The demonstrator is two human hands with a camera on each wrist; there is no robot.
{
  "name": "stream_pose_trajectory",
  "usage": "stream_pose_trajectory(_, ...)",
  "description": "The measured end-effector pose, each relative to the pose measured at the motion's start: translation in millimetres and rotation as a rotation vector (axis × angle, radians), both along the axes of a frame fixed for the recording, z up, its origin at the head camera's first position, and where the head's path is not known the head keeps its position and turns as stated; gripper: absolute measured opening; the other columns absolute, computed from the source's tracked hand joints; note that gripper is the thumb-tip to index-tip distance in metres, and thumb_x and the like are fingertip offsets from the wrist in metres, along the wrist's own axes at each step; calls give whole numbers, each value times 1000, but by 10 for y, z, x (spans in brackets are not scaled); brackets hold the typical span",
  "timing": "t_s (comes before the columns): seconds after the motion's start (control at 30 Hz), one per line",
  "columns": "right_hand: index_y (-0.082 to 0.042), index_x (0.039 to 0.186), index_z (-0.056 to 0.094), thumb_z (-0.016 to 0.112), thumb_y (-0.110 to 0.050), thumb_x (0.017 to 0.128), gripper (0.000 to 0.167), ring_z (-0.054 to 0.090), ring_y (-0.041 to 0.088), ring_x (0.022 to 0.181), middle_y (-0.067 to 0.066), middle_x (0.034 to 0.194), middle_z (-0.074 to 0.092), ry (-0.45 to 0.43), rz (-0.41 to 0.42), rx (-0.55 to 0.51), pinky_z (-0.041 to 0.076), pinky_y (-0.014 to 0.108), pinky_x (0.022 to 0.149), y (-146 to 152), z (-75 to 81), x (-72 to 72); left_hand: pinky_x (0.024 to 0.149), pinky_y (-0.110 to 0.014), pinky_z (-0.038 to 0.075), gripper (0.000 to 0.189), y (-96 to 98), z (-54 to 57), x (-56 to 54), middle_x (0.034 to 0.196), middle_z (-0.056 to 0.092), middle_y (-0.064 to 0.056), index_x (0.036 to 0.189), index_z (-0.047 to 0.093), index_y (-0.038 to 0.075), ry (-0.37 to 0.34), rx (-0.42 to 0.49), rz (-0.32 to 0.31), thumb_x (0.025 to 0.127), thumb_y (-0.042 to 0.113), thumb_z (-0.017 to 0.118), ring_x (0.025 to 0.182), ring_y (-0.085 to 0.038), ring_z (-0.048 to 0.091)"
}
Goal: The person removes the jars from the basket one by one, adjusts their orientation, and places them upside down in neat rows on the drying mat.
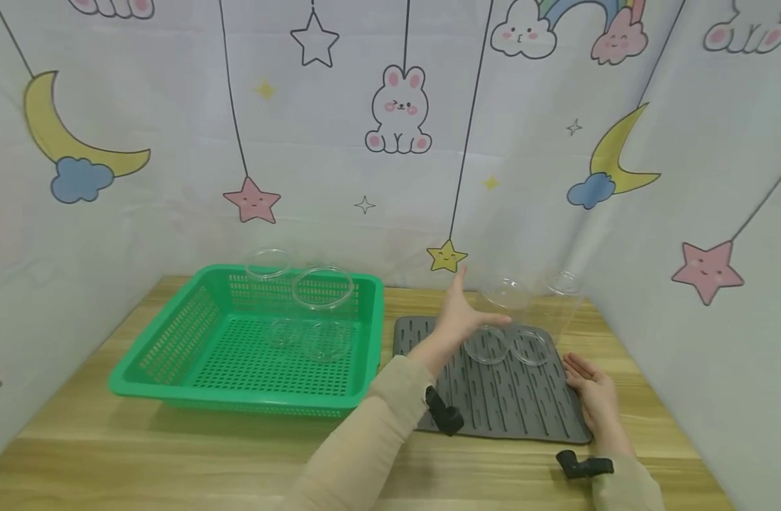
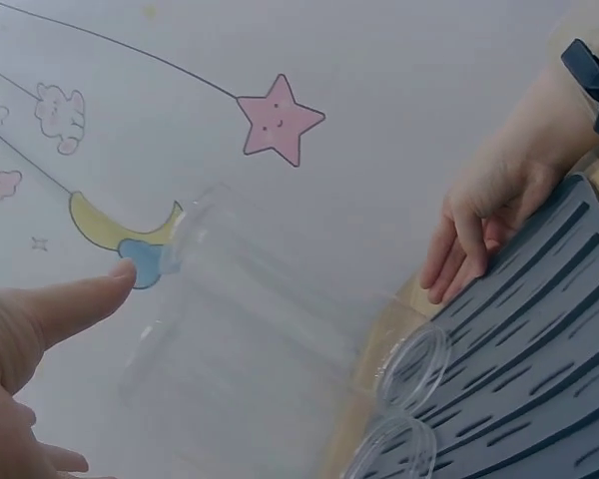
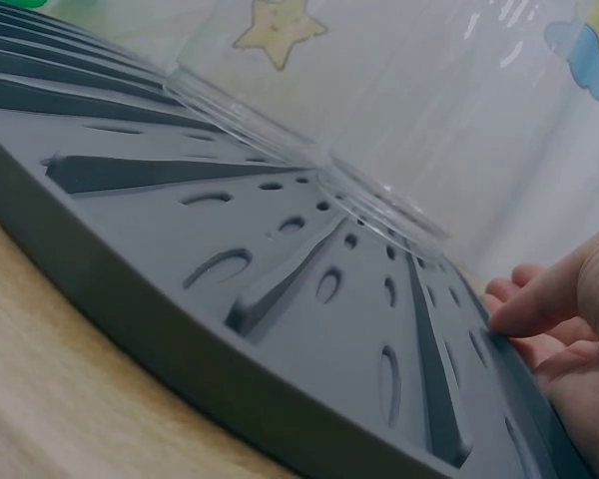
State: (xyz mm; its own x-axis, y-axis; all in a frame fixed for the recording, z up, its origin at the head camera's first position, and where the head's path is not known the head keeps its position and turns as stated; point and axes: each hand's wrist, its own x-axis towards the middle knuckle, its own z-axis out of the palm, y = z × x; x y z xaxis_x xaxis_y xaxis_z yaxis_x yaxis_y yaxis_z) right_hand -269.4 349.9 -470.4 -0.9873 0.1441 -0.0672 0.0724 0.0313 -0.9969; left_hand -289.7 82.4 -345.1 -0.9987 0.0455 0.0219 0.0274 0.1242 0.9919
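Two clear plastic cups stand side by side on a grey ridged draining mat (image 1: 486,404), their outlines faint against the white backdrop. My left hand (image 1: 457,318) reaches over the mat with thumb and index finger spread wide beside the left cup (image 1: 512,304); the left wrist view shows a gap between thumb and cups. By the mat's right edge rests my right hand (image 1: 591,394), fingers loosely extended, near the base of the right cup (image 1: 552,319). In the right wrist view its fingertips (image 3: 509,317) are at the mat's edge; whether they press it, I cannot tell.
A green perforated basket (image 1: 250,399) sits on the wooden table (image 1: 205,454) to the left of the mat. Inside it stand two more clear cups, a nearer one (image 1: 323,309) and a farther one (image 1: 270,277). A patterned cloth (image 1: 339,163) hangs behind and at both sides.
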Motion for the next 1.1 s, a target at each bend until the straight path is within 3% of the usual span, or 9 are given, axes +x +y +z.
stream_pose_trajectory(0.1, 10, 151, 21, 40, 15, 93, 61, 55, -18, 92, -29, 95, 56, -11, -4, 7, 45, 5, 91, -1, 2, -1, 116, -51, 31, 114, -131, 133, 54, 162, 24, 0, 156, 22, 28, 5, 20, -32, 66, 10, 90, 148, -28, 25)
stream_pose_trajectory(0.27, 11, 150, 20, 39, 16, 93, 60, 56, -19, 91, -30, 92, 55, 5, 2, 4, 45, 4, 88, -3, 7, -17, 114, -52, 35, 107, -400, 339, 160, 162, 25, 1, 155, 25, 30, 10, 39, -149, 71, 7, 87, 147, -26, 27)
stream_pose_trajectory(0.4, 13, 149, 20, 40, 16, 94, 59, 56, -18, 90, -29, 92, 57, 22, -2, -17, 46, 4, 87, -7, -8, -18, 113, -51, 37, 106, -647, 495, 267, 161, 26, -1, 155, 24, 30, 10, -21, -236, 73, 6, 85, 146, -27, 29)
stream_pose_trajectory(0.5, 14, 149, 20, 39, 16, 93, 59, 57, -18, 90, -30, 91, 57, 34, 0, -24, 46, 4, 86, -6, -18, -16, 112, -50, 38, 103, -837, 585, 309, 160, 28, -2, 155, 24, 28, 15, -82, -267, 74, 6, 84, 146, -29, 32)
stream_pose_trajectory(0.63, 15, 148, 19, 38, 17, 92, 60, 57, -19, 89, -32, 89, 57, 44, 6, -18, 46, 3, 85, -2, -13, -12, 110, -50, 41, 90, -1103, 682, 333, 155, 38, -3, 151, 34, 24, 46, -123, -251, 77, 7, 82, 142, -29, 38)
stream_pose_trajectory(0.8, 13, 149, 20, 40, 17, 92, 60, 56, -19, 89, -31, 91, 56, 28, -3, 10, 46, 4, 88, -3, 0, -10, 104, -46, 46, 69, -1474, 745, 335, 141, 53, -3, 142, 48, 19, 146, -142, -216, 81, 10, 79, 129, -24, 50)
stream_pose_trajectory(0.93, 12, 149, 21, 41, 17, 92, 60, 55, -19, 88, -29, 92, 55, 14, -11, 16, 45, 5, 89, -2, -3, -10, 106, -45, 45, 61, -1796, 728, 306, 137, 57, -5, 138, 51, 14, 250, -138, -176, 83, 11, 78, 126, -24, 52)
stream_pose_trajectory(1.1, 12, 150, 20, 40, 16, 93, 60, 56, -19, 89, -29, 93, 57, 2, -14, 0, 46, 4, 87, -7, -11, -6, 109, -41, 41, 55, -2182, 687, 293, 134, 57, -8, 135, 52, 8, 325, -105, -67, 85, 9, 75, 125, -23, 52)
